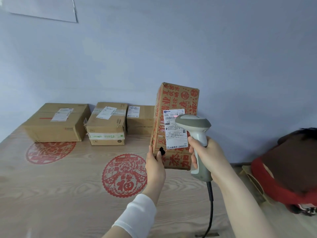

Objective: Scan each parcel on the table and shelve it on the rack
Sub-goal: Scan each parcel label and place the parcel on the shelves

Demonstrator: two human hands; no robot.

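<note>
A tall cardboard parcel (176, 103) printed with red characters stands upright above the table, tilted slightly. My left hand (155, 164) grips its lower left corner. A white shipping label (174, 129) faces me on its front. My right hand (208, 158) holds a grey barcode scanner (194, 127) by the handle, its head right in front of the label. A red scan line falls on the barcode near the label's top. The scanner's black cable (210, 206) hangs down toward the table.
Three more brown parcels sit along the back wall: a wide one (56, 122), a taped one (107, 124) and a smaller one (139, 119). The wooden table (51, 194) bears red paper-cut designs. Another person's head with a red band (289, 169) is at the right edge.
</note>
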